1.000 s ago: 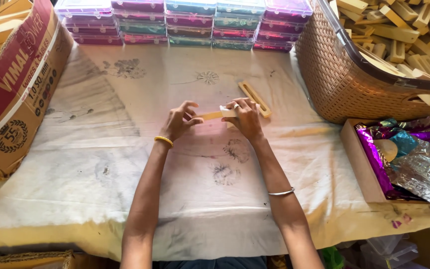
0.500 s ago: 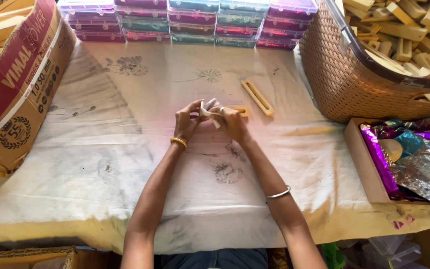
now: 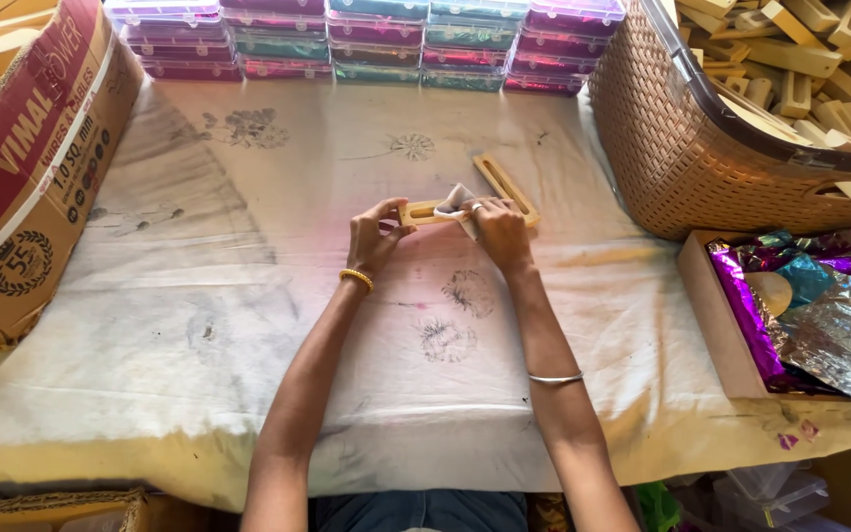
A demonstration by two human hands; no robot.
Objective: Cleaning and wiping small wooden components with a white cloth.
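My left hand [image 3: 373, 236] grips the left end of a slotted wooden piece [image 3: 422, 212] just above the cloth-covered table [image 3: 199, 325]. My right hand [image 3: 500, 230] pinches a small pale cloth [image 3: 458, 202] against the middle of that piece. A second slotted wooden piece [image 3: 507, 188] lies flat on the table just behind my right hand, angled away to the back left.
A brown woven basket [image 3: 711, 148] full of wooden pieces stands at the right. A low box of shiny coloured foil [image 3: 810, 305] sits in front of it. Stacked clear plastic cases [image 3: 366, 39] line the back edge. A red cardboard box [image 3: 22, 167] stands at the left.
The wooden piece went from flat between my hands to raised and bunched, and is now held out level again with the cloth pressed on it.
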